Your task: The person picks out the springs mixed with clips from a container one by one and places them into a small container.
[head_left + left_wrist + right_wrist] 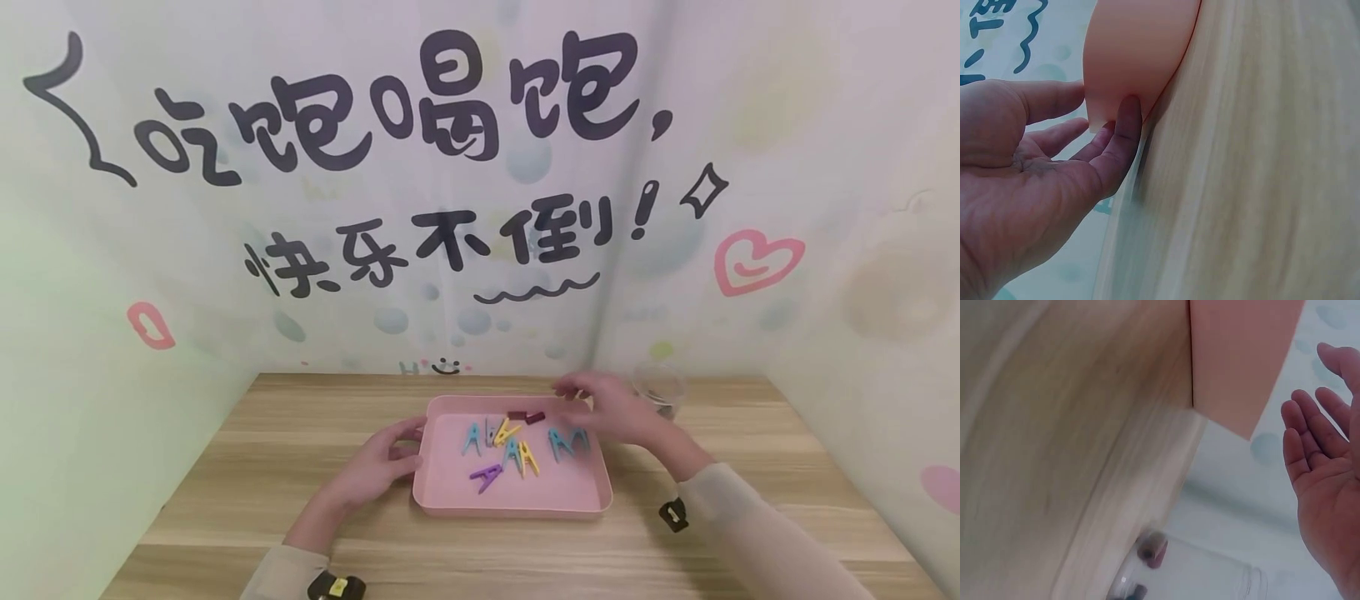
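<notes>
Touching the pink tray [450,490] with loose fingers, nothing clasped, left hand [377,463] is at its left wall, nearer than the relaxed, empty right hand [617,410] near the far-right corner, long side running left-right between them.

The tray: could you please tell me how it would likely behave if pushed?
The tray would probably slide rather than tip, being low and broad. Its thin, smooth-looking walls suggest it is light and fairly stiff. The loose clips inside may skid about.
</notes>
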`<action>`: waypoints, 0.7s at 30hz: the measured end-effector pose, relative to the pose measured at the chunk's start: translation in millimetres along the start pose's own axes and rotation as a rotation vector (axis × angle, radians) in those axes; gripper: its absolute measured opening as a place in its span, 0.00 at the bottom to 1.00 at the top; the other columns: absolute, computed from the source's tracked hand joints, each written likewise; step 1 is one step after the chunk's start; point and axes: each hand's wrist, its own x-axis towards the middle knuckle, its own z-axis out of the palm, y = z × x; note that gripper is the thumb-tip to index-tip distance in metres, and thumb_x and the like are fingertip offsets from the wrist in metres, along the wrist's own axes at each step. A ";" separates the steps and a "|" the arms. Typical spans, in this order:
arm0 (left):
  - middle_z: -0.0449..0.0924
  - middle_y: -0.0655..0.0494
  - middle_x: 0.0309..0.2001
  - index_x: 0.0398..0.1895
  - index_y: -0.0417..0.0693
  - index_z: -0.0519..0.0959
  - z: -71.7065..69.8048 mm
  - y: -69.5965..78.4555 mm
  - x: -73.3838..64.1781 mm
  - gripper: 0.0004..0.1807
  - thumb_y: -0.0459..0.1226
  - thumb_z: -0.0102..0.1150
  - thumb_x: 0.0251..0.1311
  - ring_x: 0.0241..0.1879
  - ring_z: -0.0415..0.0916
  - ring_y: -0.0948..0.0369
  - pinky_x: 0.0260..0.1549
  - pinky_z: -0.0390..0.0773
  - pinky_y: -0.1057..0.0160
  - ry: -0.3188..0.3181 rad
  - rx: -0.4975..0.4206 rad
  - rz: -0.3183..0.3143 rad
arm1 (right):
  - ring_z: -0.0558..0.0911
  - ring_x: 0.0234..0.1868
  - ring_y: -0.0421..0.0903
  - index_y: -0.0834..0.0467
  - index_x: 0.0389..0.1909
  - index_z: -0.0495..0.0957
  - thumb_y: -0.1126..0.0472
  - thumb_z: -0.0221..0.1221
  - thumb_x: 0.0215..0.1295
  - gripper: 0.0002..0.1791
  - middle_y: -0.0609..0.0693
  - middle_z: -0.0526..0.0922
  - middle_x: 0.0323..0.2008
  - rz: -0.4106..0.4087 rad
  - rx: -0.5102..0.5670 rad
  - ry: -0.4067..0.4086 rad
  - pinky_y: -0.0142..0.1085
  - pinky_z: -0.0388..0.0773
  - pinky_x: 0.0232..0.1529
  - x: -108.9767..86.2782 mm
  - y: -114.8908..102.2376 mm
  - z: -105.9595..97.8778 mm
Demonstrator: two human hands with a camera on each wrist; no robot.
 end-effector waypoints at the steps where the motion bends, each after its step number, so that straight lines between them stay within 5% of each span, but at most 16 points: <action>1: 0.67 0.30 0.71 0.80 0.31 0.58 0.0 0.2 -0.1 0.33 0.26 0.54 0.76 0.63 0.77 0.38 0.58 0.84 0.52 0.001 0.001 -0.002 | 0.84 0.52 0.48 0.57 0.64 0.82 0.59 0.73 0.66 0.26 0.50 0.87 0.54 0.008 0.005 -0.019 0.51 0.85 0.55 0.7 -1.0 2.1; 13: 0.67 0.31 0.72 0.81 0.32 0.58 -0.4 0.2 -0.4 0.33 0.26 0.55 0.76 0.64 0.77 0.38 0.58 0.84 0.52 -0.001 0.000 -0.007 | 0.83 0.57 0.52 0.61 0.64 0.80 0.55 0.73 0.67 0.28 0.54 0.85 0.57 -0.017 0.074 -0.159 0.53 0.82 0.60 12.6 -8.7 21.5; 21: 0.66 0.30 0.72 0.81 0.31 0.58 -0.1 0.7 -0.4 0.33 0.26 0.54 0.76 0.64 0.76 0.38 0.59 0.84 0.51 -0.002 -0.005 -0.006 | 0.83 0.61 0.49 0.58 0.69 0.79 0.62 0.69 0.70 0.27 0.50 0.84 0.62 -0.039 0.117 -0.273 0.50 0.82 0.63 19.6 -10.2 31.6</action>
